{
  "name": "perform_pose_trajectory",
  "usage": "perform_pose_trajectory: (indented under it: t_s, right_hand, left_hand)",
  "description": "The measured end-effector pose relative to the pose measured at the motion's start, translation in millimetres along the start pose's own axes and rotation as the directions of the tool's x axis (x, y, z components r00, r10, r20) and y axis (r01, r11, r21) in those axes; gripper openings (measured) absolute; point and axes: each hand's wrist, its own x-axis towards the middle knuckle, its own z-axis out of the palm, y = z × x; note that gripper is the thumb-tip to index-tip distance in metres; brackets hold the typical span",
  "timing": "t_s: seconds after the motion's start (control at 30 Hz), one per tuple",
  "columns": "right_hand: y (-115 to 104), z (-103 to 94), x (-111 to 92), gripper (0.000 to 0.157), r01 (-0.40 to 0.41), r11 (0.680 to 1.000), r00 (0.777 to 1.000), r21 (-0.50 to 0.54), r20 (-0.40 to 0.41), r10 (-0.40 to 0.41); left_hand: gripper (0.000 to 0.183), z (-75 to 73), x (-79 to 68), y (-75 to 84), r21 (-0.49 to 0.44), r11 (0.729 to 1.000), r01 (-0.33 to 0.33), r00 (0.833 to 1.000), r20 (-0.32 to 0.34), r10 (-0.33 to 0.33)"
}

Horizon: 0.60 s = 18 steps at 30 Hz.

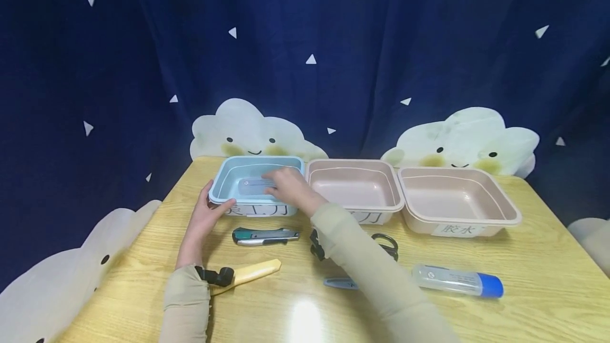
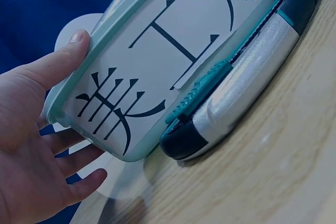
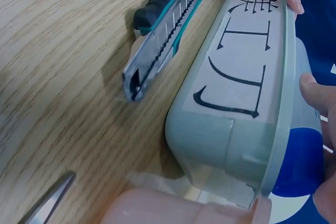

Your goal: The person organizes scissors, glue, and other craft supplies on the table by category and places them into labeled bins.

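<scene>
My left hand point(image 1: 206, 217) grips the left end of a light blue bin point(image 1: 224, 181), thumb at the rim and fingers along its side. A label with black characters is on the bin's front. Inside the bin lies a clear glue bottle point(image 1: 252, 186); its blue cap point(image 3: 299, 163) shows in the right wrist view. My right hand point(image 1: 292, 187) reaches in and holds this bottle, thumb on one side, with part of the hand cut off in the right wrist view. In front of the bin lies a green and silver utility knife point(image 1: 265, 236).
Two pink bins, a middle one point(image 1: 355, 208) and a right one point(image 1: 512, 216), stand beside it. Nearer lie a yellow knife-like tool point(image 1: 257, 271), black-handled scissors point(image 1: 392, 247), a slim blue item point(image 1: 340, 283) and another blue-capped glue bottle point(image 1: 452, 281). My right sleeve crosses above the table.
</scene>
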Motion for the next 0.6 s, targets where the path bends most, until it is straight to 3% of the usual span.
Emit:
perform_pose_trajectory:
  t_s: [0.6]
  right_hand:
    - [-4.3, 19.7, 6.4, 0.036, -0.077, 0.984, 0.996, 0.158, 0.067, 0.067]
  left_hand:
    - [0.093, -1.3, -1.2, -1.2, -0.007, 1.0, -0.01, 1.0, 0.006, 0.01]
